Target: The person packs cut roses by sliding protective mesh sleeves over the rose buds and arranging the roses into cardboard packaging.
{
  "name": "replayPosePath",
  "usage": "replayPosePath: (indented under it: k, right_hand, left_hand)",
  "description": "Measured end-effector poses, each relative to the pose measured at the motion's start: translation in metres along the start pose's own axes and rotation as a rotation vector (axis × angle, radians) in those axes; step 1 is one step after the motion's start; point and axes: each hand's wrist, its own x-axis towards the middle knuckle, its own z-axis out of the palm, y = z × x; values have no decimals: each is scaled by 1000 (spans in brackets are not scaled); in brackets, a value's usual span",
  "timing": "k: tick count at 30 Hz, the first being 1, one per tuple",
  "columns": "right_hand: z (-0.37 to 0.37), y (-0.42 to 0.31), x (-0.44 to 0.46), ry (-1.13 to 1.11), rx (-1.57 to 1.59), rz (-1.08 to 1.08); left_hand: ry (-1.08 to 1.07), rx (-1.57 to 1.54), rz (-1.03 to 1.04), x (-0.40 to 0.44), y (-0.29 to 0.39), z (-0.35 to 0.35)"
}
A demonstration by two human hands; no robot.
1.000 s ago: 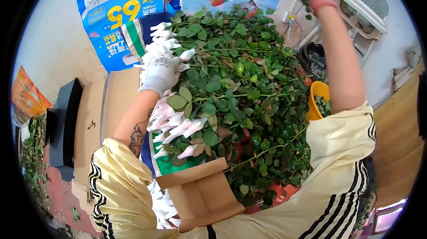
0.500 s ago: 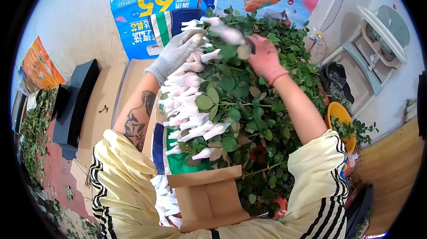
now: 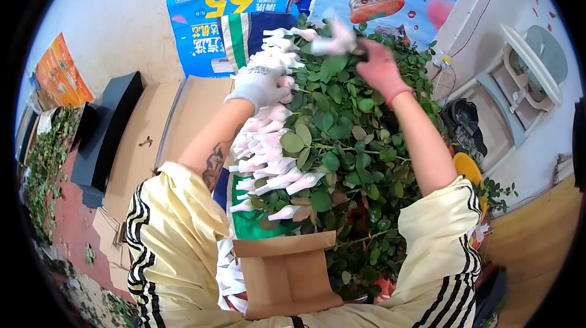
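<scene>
At left, a dark grey rectangular box [image 3: 113, 133] stands next to flat brown cardboard sheets [image 3: 143, 139]. Toward the middle, a left hand in a whitish knit glove [image 3: 259, 87] rests among a stacked column of bud-shaped white mesh sleeves [image 3: 265, 144], its fingers curled inward; whether they are clamped on a sleeve or merely against one cannot be told, as the glove blends with the white mesh. The sleeves line the left edge of a heap of green leafy stems [image 3: 360, 145], most lying crosswise, sleeved ends to the left.

Between the two hands, above the upper part of the heap, is a blurred white-sleeved bud [image 3: 334, 40]. It lies just left of and slightly above the fingertips of a right hand in a pink knit glove [image 3: 381, 72], clearly the nearer of the two; the left hand sits lower and farther off. The bud's long axis appears to run roughly crosswise, though blur smears its outline. A small dark shape [image 3: 362, 51] at the right fingertips is hard to identify, and the picture does not settle whether those fingers are closed on it or on a stem.

At far right, a yellow plastic bucket [image 3: 467, 169] is partly hidden behind the forearm and sleeve.
</scene>
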Motion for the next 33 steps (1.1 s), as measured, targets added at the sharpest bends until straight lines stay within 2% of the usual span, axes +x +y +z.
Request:
replayPosePath:
  k: [1, 3, 4, 6, 8, 10, 12, 13, 15, 18, 20, 21, 22, 24, 25, 26, 28, 29, 30, 32, 33]
  right_hand:
    - [-15, -2, 6, 18, 26, 52]
    - [-30, -4, 11, 126, 7, -99]
    - [-32, -7, 11, 190, -7, -156]
    - [-34, -22, 4, 125, 10, -153]
    - [-34, -32, -3, 59, 51, -158]
    - [-25, -28, -7, 66, 20, -174]
    - [-18, -26, -10, 57, 55, -158]
    - [-19, -27, -13, 40, 87, -137]
    - [-17, -33, -14, -73, 164, -105]
    - [-12, -40, -18, -124, 166, -97]
    - [6, -30, -15, -299, 351, -40]
    - [11, -28, -15, -366, 394, -8]
    - [17, -22, -15, -364, 397, -15]
    - [23, -19, -13, -619, 418, 25]
    - [12, -27, -21, -576, 313, 63]
    - [16, -23, -20, -580, 314, 59]
    - [15, -23, -21, -326, -11, 62]
    - [7, -19, -21, -254, -28, 103]
    - [-9, -22, -14, -244, 23, 108]
    - [12, 23, -4, 70, -28, 44]
    - [-8, 5, -5, 75, 89, 65]
  left_hand:
    - [-80, 38, -54, 9, 4, -1]
    - [-204, 131, -82, 25, 13, -15]
    - [-178, 158, -41, 28, 20, -19]
    - [-307, 288, -14, 49, 22, -6]
    - [-311, 310, -64, 64, 18, 16]
    - [-315, 336, -124, 58, 19, -2]
    - [-485, -54, -9, 56, 15, -27]
    - [-649, -440, -153, 62, 7, -26]
    - [-685, -719, -40, 72, -5, -23]
    - [-751, -1178, -108, 72, -17, -33]
    - [-665, -1381, -14, 52, -5, -43]
    - [-752, -1429, -94, 64, -18, -26]
    - [-733, -1327, -117, 59, -14, -36]
    - [-617, -1304, -33, 44, -1, -47]
    - [-682, -1176, -63, 47, -5, -48]
    - [-678, -1179, -67, 44, -6, -48]
    - [-509, -1546, 27, 30, -1, -48]
    - [-434, -1571, 131, 23, 6, -44]
    - [-441, -1623, 54, 18, 8, -49]
    - [-358, -1388, -117, 29, -14, -18]
    - [-438, -496, 17, 39, -6, -22]
